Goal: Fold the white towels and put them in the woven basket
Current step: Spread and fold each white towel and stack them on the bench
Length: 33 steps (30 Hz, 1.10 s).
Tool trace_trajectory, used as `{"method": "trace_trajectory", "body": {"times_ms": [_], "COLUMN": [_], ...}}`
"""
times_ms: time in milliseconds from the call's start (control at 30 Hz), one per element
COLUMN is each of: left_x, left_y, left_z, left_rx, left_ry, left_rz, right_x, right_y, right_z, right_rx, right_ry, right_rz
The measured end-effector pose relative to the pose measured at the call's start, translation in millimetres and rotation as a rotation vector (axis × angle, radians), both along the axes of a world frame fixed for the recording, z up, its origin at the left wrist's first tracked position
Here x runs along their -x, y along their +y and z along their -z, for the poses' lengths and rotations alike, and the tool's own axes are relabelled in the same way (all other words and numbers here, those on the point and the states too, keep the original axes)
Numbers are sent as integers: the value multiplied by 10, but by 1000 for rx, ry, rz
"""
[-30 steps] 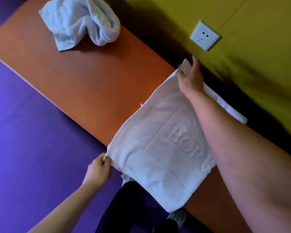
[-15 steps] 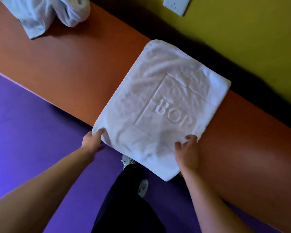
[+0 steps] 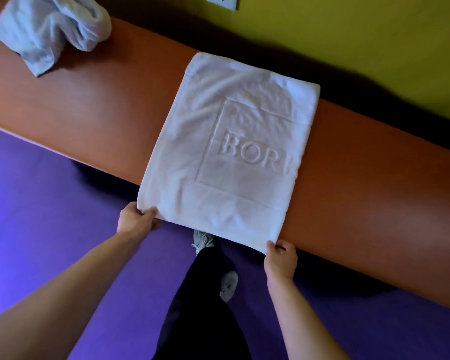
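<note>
Our left hand pinches the near left corner of the white towel, thumb on top and fingers curled beneath the edge. Our right hand grasps the near right corner the same way, fingers wrapped around the hem. Both corners hang just past the front edge of the orange table, while the rest of the towel lies flat across it, reaching almost to the far edge.

We count two towels. The one we hold is a folded rectangle of soft terry cloth, lightly creased, with a raised square border and embossed letters reading "BOR". The second towel sits crumpled in a loose heap at the far left end of the table, well apart from the first.

The table is smooth and long. Behind it stands a yellow wall with one white socket; below lies a purple floor. Two grey shoes show beneath dark trousers.
</note>
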<state>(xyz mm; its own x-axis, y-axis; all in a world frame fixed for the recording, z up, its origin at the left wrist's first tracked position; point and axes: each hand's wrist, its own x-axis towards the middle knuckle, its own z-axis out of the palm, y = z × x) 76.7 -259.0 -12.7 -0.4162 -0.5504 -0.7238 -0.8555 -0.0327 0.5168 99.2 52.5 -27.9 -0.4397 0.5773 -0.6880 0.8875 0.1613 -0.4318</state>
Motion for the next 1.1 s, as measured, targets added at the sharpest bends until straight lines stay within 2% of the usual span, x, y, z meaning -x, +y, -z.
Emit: {"method": "trace_trajectory", "body": {"times_ms": [100, 300, 467, 633, 700, 800, 967, 1100], "left_x": [-258, -779, -764, -200, 113, 601, 1381, 2006], "left_y": [99, 179, 161, 225, 257, 239, 199, 246], "left_z": [-113, -351, -626, -1080, -1219, -1290, -1156, -1006], "left_rx": [-18, -110, -22, 42, 21, 21, 96, 147], "left_ry": [4, 22, 122, 331, 410, 456, 399, 352], "left_rz": [-33, -152, -230, -173, -189, -205, -204, -179], "right_x": [-128, -545, -537, 27, 346, 859, 1626, 2074], "right_y": [65, 146, 124, 114, 137, 171, 184, 189], "right_z": [-65, -306, -677, -989, -1083, -1124, -1123, -1009], "right_rx": [-23, 24, 107, 452, 550, 592, 656, 417], "right_ry": [44, 117, 245, 358, 391, 419, 450, 460], "right_rz": [39, -29, 95, 480, 559, 612, 593, 328]}}
